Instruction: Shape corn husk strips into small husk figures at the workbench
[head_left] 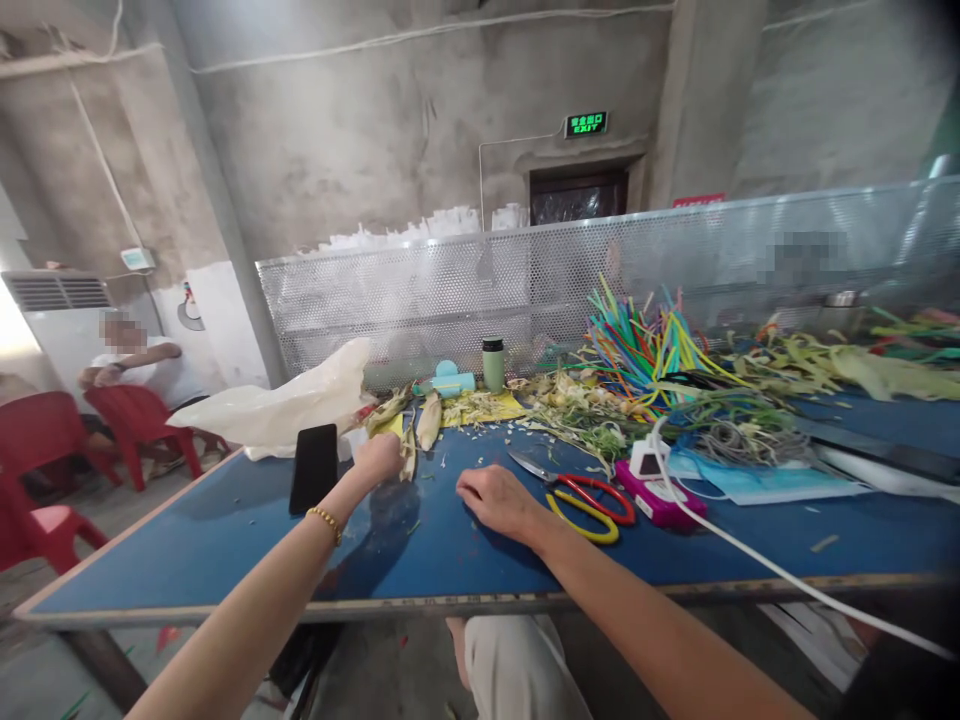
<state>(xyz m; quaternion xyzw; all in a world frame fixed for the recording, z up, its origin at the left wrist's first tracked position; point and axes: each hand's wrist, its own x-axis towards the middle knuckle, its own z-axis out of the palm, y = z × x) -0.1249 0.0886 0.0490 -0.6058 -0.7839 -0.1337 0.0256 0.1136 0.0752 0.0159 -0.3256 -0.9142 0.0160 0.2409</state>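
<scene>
My left hand (380,457) is at the far middle of the blue table, its fingers curled and partly hidden. A dry strip of corn husk (409,452) is right against its fingertips; I cannot tell whether they grip it. A pale husk-wrapped ear of corn (430,421) lies just to the right. My right hand (499,498) rests over the table with fingers folded together, nothing showing in them. Beside it lie scissors (589,503) with one red and one yellow handle loop, blades toward the hand. A black phone (314,468) lies left of my left hand.
At the back stand a green bottle (493,366), husk scraps (577,410) and colourful stalks (645,345) before a perforated metal screen (450,290). A magenta power strip (660,500) trails a white cable on the right. A plastic bag (300,400) lies left; a person (150,365) sits beyond.
</scene>
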